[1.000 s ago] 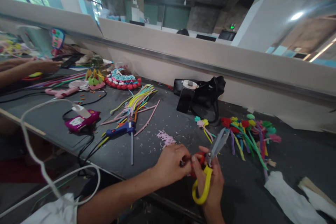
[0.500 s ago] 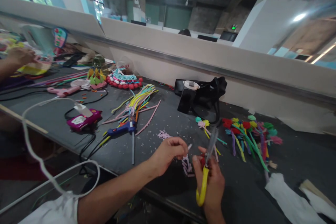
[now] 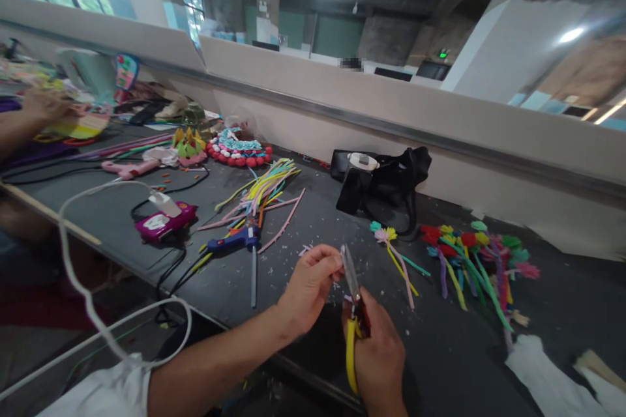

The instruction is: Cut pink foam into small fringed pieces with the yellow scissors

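Note:
My right hand (image 3: 379,355) is wrapped round the yellow handle of a pair of scissors (image 3: 353,313), whose blades point up and slightly left. My left hand (image 3: 310,287) is closed in a pinch right beside the blades, just above the table's near edge. What it pinches is too small to make out. Pale pink scraps lie on the dark table (image 3: 293,273) under both hands.
A blue glue gun (image 3: 233,240) and loose pipe cleaners (image 3: 261,192) lie to the left. Finished pipe-cleaner flowers (image 3: 469,251) lie to the right, with a black bag (image 3: 386,182) behind. A pink device (image 3: 163,221) and white cable (image 3: 83,287) sit further left. Another person's hand (image 3: 44,104) works far left.
The scissors swung from pointing up-right to nearly upright, moving left. The pink fringed piece seen between my hands is out of sight. My left hand rose toward the blades.

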Demonstrator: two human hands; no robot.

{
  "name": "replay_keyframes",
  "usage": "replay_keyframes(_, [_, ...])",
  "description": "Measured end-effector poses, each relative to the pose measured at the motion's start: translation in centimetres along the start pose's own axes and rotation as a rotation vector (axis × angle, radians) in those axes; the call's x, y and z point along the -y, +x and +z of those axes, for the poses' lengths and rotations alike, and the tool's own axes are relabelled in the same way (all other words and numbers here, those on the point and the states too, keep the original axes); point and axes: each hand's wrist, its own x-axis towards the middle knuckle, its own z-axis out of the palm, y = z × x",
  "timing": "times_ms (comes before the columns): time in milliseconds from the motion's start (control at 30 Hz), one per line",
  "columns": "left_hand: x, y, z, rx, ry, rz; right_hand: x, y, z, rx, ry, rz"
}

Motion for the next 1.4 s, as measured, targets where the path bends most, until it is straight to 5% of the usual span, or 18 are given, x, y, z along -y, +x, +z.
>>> replay_keyframes(967, [0.1, -0.5, 0.3, -0.005, -0.030, -0.030, 1.1, 0.1, -0.5, -0.077, 0.041, -0.069])
replay_keyframes(1400, [0.3, -0.5, 0.3, -0.005, -0.010, -0.043, 0.6, -0.1, -0.6, -0.006, 0.105, -0.013])
